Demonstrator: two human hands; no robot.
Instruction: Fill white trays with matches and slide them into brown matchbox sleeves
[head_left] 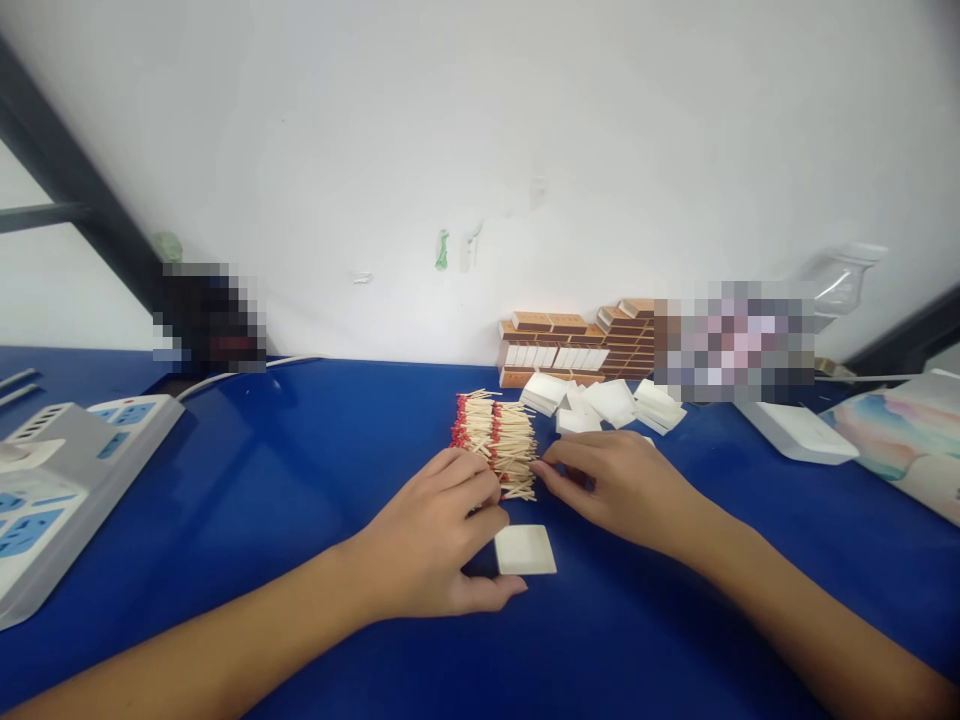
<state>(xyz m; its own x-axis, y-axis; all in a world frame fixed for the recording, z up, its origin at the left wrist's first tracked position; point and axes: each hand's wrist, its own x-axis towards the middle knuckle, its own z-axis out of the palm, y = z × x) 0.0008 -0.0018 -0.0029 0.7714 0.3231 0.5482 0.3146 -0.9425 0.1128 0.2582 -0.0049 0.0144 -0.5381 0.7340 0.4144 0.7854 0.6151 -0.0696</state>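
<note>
A pile of red-tipped matches [510,445] lies on the blue table, their sticks pointing mostly right. My left hand [439,540] rests at the pile's near left side, fingers bent against the matches and thumb stretched apart. Between that thumb and the fingers lies a small white matchbox tray [526,550], its left edge beside the hand. At the pile's right end, my right hand [619,485] has its thumb and forefinger close together on the stick ends. Exactly how many matches it pinches is hidden.
Several white matchbox trays [611,402] lie loose behind my right hand. Brown matchboxes [555,323] stand stacked against the wall. A power strip [97,480] sits at left. A white case [799,432] and a clear bottle [844,280] are at right.
</note>
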